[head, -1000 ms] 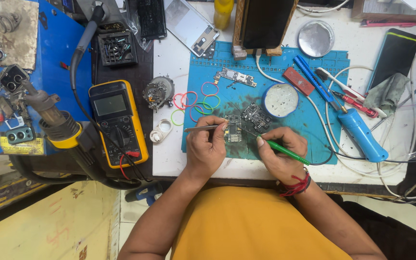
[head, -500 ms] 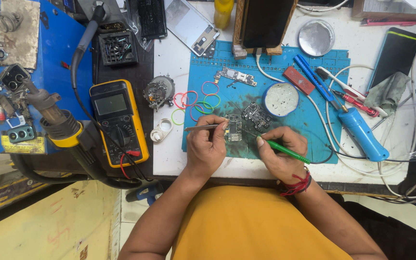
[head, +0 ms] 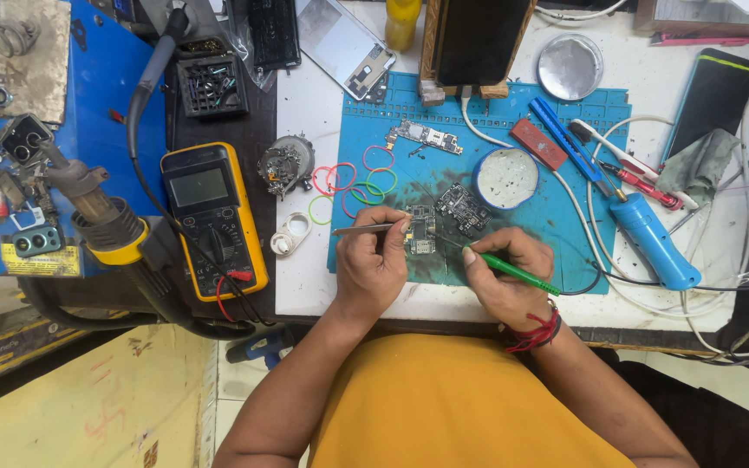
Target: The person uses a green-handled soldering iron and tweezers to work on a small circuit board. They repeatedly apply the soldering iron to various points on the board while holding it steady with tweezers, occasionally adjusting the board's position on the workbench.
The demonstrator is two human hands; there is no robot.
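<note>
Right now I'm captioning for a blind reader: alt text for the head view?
Left hand holds metal tweezers and right hand a green-handled tool over a small circuit board on a blue work mat; a yellow multimeter lies left.

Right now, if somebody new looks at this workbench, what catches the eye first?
First come the two hands at the front edge of the blue mat: the left hand holds metal tweezers and the right hand a green-handled tool, both meeting over a small circuit board. Next, the yellow multimeter on the left, and coloured rubber bands beside it.
</note>
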